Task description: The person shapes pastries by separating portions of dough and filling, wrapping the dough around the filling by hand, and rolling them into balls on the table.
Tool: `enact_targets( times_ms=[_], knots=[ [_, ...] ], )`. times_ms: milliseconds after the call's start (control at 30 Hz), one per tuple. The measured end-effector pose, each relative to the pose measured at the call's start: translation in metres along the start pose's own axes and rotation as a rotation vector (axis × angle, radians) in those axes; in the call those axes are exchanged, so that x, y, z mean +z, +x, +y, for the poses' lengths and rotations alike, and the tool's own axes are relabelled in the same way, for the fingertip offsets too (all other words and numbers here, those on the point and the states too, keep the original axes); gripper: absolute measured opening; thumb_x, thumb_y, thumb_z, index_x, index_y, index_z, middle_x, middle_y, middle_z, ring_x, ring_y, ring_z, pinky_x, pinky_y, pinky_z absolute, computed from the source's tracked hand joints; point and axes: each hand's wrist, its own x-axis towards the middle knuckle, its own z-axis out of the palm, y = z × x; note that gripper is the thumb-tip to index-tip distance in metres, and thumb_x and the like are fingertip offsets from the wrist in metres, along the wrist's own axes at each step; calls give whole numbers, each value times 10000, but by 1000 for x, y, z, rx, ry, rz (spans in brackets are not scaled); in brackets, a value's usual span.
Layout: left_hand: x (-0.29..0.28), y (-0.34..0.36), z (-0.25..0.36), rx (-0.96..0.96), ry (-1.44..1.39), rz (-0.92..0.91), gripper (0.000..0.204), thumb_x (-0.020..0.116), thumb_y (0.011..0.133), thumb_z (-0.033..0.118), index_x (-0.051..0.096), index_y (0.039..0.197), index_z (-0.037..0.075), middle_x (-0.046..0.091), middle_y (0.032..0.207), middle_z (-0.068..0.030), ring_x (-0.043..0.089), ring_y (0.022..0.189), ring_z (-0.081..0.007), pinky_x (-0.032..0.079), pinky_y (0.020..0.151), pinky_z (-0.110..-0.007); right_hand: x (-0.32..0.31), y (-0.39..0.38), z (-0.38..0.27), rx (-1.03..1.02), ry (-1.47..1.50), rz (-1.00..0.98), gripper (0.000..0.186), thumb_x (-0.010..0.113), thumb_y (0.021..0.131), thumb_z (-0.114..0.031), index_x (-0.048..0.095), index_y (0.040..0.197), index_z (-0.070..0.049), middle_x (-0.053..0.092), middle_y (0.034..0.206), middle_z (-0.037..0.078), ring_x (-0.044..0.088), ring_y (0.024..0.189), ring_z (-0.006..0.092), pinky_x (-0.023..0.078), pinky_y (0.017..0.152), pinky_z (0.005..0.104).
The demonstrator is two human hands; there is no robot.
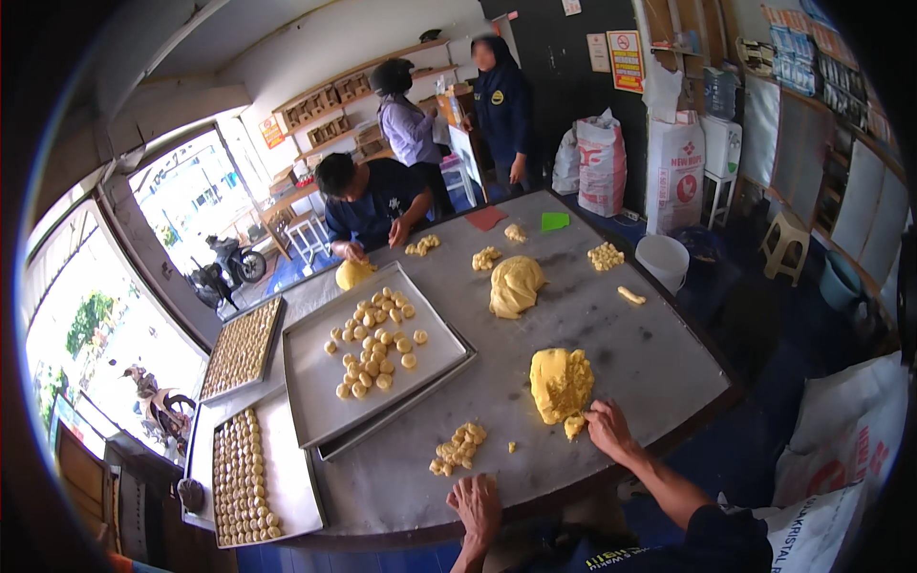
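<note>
Tray (315, 382) left of dough lump (560, 382)

The right hand (607, 428) pinches a yellow dough lump (560, 382); the left hand (477, 506) rests on the table (630, 344).

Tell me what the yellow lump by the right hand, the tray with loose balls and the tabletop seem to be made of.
Yellow lump: soft dough by the look, matte, torn ragged where the right hand pinches it. Tray: probably thin metal, dull grey sheen, raised rim. Tabletop: grey, smudged, likely metal sheet or stone; hard to tell.
</note>
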Motion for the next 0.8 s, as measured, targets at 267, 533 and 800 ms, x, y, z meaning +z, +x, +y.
enact_targets(
  times_ms=[267,533,800],
  knots=[
    [15,-8,-12,-250,-633,393,153,655,998,145,625,1039,0,694,911,-173,699,822,-290,535,751,-406,-13,-31,-7,255,-218,-326,519,530,890,111,534,1409,90,435,1512,316,508,1305,452,463,1107,465],
    [2,17,-16,-313,-745,369,220,631,1031,115,692,1197,-14,746,1045,-113,700,940,-165,557,860,-305,-20,-41,-46,17,65,-148,431,547,873,83,655,1289,49,653,1289,242,597,1208,414,484,1056,428],
    [2,15,-14,-471,-954,370,191,682,995,85,720,1165,7,727,870,-79,634,779,-101,529,738,-276,48,29,-120,-198,264,-233,291,609,886,19,743,1144,-1,721,1176,189,665,1076,374,542,968,408]
  ],
)
